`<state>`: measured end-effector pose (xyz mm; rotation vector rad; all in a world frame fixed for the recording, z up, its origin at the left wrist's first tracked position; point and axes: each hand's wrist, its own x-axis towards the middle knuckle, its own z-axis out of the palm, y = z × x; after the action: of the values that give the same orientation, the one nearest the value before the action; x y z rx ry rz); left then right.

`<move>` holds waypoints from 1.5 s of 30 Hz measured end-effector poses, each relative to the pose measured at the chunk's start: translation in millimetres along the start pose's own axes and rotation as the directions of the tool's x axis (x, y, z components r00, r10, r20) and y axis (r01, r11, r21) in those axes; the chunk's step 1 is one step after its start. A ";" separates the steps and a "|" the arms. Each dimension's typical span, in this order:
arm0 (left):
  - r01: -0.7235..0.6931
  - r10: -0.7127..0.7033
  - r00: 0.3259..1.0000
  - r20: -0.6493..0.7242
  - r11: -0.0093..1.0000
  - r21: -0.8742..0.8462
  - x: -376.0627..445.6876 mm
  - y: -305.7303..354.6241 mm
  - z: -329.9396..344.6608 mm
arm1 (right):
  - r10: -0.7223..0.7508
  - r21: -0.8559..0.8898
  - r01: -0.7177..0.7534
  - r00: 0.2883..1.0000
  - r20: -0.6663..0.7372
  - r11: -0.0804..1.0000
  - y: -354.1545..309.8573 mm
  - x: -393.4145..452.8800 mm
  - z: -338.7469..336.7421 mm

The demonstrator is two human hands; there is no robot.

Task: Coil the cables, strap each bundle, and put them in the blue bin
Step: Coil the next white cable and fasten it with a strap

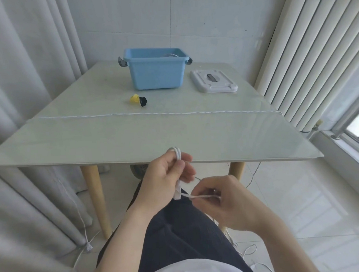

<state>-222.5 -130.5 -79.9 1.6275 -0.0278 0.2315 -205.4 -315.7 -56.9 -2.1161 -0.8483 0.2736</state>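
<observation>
Pinched in the left hand (166, 175) is a small white cable (177, 155) coil, held at 6 o'clock off the table's near edge; the right hand (222, 199) grips its loose tail. Coiling appears just begun, strapping outstanding. Blue bin (156, 75) at 12 o'clock holds something pale, indistinct. Second cable (153, 113) lies uncoiled; its ends are cut off.

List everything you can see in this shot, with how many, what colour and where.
Blue bin: one, blue, far middle of the table, something pale inside.
Lid: one, white, right of the bin.
Straps: two, yellow and black, touching, in front of the bin.
Cable on table: one, white, stretched across the table.
Held cable: one, white, looped at the near table edge.
Table: one, pale green top, wooden legs.
Curtains: pale grey, left.
Left hand: holds the loops.
Right hand: pinches the cable's trailing length.
</observation>
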 end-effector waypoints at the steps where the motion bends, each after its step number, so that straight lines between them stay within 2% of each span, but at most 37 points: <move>1: 0.034 -0.038 0.997 0.068 0.998 0.057 -1.6 1.1 0.8 | -0.017 0.015 0.018 0.999 -0.041 1.000 0.1 1.0 -1.9; 4: 0.106 -0.140 0.956 0.257 0.984 0.143 -6.5 1.6 5.1 | -0.032 0.057 0.044 0.978 -0.205 0.997 1.2 5.0 -6.2; 7: 0.222 -0.193 0.906 0.378 0.974 -0.035 -8.1 3.1 5.1 | 0.046 0.117 0.000 0.921 -0.387 0.993 4.1 9.1 -10.9; 9: 0.293 -0.194 0.884 0.425 0.939 -0.180 -6.9 5.9 2.2 | 0.076 0.119 -0.027 0.899 -0.430 0.993 8.9 11.4 -13.0; 12: 0.340 -0.194 0.884 0.425 0.892 -0.298 -6.3 9.1 -0.6 | 0.062 0.153 -0.019 0.959 -0.278 0.988 15.3 13.7 -10.5; 14: 0.340 -0.183 0.906 0.381 0.850 -0.401 -5.8 8.2 0.0 | 0.042 0.261 -0.005 0.990 -0.135 0.965 16.8 14.2 -2.8; 16: 0.334 -0.175 0.926 0.335 0.795 -0.507 -3.4 4.3 0.6 | 0.043 0.414 -0.008 0.996 -0.074 0.910 15.9 15.7 6.4; 18: 0.352 -0.180 0.927 0.330 0.725 -0.592 -2.1 0.3 2.2 | 0.092 0.534 -0.040 0.993 -0.071 0.845 12.4 18.9 14.1; 21: 0.370 -0.199 0.928 0.315 0.584 -0.723 -1.6 -1.2 7.1 | 0.184 0.605 -0.093 0.979 -0.091 0.791 4.4 26.9 18.6; 24: 0.344 -0.225 0.937 0.266 0.487 -0.803 -0.6 3.2 9.1 | 0.242 0.695 -0.076 0.960 -0.143 0.715 -1.8 35.8 20.8; 26: 0.348 -0.206 0.936 0.286 0.406 -0.845 -0.3 5.4 8.1 | 0.274 0.753 -0.068 0.950 -0.152 0.655 -1.8 39.9 21.3; 28: 0.333 -0.176 0.942 0.286 0.373 -0.866 -0.1 5.5 6.9 | 0.277 0.771 -0.052 0.947 -0.164 0.634 -0.3 41.6 20.6; 29: 0.301 -0.170 0.952 0.253 0.393 -0.869 0.1 5.7 5.7 | 0.260 0.754 -0.040 0.950 -0.175 0.656 -0.1 41.4 19.8; 31: 0.203 -0.163 0.976 0.145 0.432 -0.879 3.2 8.1 3.2 | 0.199 0.642 -0.029 0.961 -0.194 0.766 1.5 38.7 16.1; 34: 0.024 -0.175 0.983 -0.052 0.404 -0.914 7.1 10.8 -8.5 | 0.143 0.443 -0.094 0.987 -0.078 0.892 7.5 29.2 4.7; 36: -0.065 -0.175 0.975 -0.140 0.375 -0.925 7.8 9.9 -19.3 | 0.179 0.303 -0.163 0.983 -0.027 0.939 12.6 21.6 -7.4; 39: -0.123 -0.126 0.977 -0.169 0.310 -0.943 5.9 7.4 -32.0 | 0.269 0.044 -0.267 0.959 -0.083 0.963 21.1 15.7 -17.9; 41: -0.151 -0.108 0.975 -0.194 0.318 -0.936 4.1 7.3 -32.3 | 0.292 -0.037 -0.296 0.953 -0.075 0.955 22.5 14.0 -16.6; 43: -0.165 -0.097 0.973 -0.212 0.357 -0.920 3.0 12.0 -25.9 | 0.272 -0.111 -0.270 0.962 0.001 0.957 17.8 11.0 -7.4; 45: -0.142 -0.108 0.973 -0.203 0.413 -0.900 5.2 18.6 -17.0 | 0.193 -0.209 -0.174 0.979 0.073 0.962 8.4 8.6 6.3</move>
<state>-222.6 -114.5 -59.9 0.4517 0.0101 0.3443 -197.8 -309.8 -66.5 -2.3935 -0.7595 0.3999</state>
